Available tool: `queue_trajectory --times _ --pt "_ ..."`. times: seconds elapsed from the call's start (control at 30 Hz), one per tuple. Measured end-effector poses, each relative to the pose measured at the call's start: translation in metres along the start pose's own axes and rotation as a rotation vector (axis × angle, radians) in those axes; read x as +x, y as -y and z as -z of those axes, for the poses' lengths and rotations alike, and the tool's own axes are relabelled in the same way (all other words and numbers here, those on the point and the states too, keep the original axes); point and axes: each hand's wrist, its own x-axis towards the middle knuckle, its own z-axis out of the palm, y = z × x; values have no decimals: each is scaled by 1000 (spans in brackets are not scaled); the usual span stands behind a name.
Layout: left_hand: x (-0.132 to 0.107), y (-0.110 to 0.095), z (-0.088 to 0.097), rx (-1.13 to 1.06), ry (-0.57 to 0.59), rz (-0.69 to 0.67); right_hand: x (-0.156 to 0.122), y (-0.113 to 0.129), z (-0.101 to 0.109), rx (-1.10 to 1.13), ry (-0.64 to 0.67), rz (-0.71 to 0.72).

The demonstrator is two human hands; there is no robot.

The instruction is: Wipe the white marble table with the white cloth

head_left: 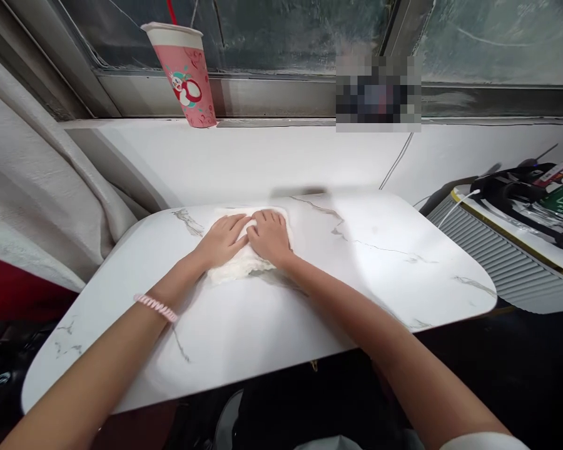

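Note:
A crumpled white cloth (pixel 237 267) lies on the marble-patterned white table (pixel 380 250), near its wall side. My left hand (pixel 221 240) rests on the cloth's left part, palm down with fingers stretched out. Beside it, my right hand (pixel 269 237) lies over the right part, palm down with the fingers extended and slightly bent. The thumbs and fingertips of both hands come close together in the middle of the cloth. On my left wrist is a pink coiled band (pixel 156 307).
A pink paper cup (pixel 185 75) with a red straw stands on the window ledge. Beside it to the right is a blurred-out patch. A ribbed white cabinet (pixel 507 250) carries a cable and several items on the right. A pale curtain (pixel 42 169) hangs left.

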Motion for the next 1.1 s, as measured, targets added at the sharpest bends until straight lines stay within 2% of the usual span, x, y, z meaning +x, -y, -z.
queue_trajectory --times 0.17,0.3,0.4,0.5,0.57,0.63,0.77,0.87,0.93,1.1 --pt "-90 -33 15 67 -7 15 -70 39 12 115 54 75" --pt "-157 -39 34 79 13 40 -112 80 12 242 123 87" --pt "-189 -29 45 93 -3 152 -120 105 4 284 184 127" --pt "-202 -17 51 147 26 291 -109 118 -8 260 202 206" --pt "-197 -9 52 190 75 353 -94 121 -18 216 205 271" --pt "-182 -1 51 224 101 395 -77 122 -28 173 204 291" --pt "-131 19 47 200 136 508 -41 116 -44 123 177 173" --pt "-89 40 41 112 127 404 -16 105 -51 115 126 78" --pt "-65 52 35 83 73 347 -1 96 -54 118 88 34" --pt "-25 73 22 58 -27 302 33 79 -60 97 50 -23"
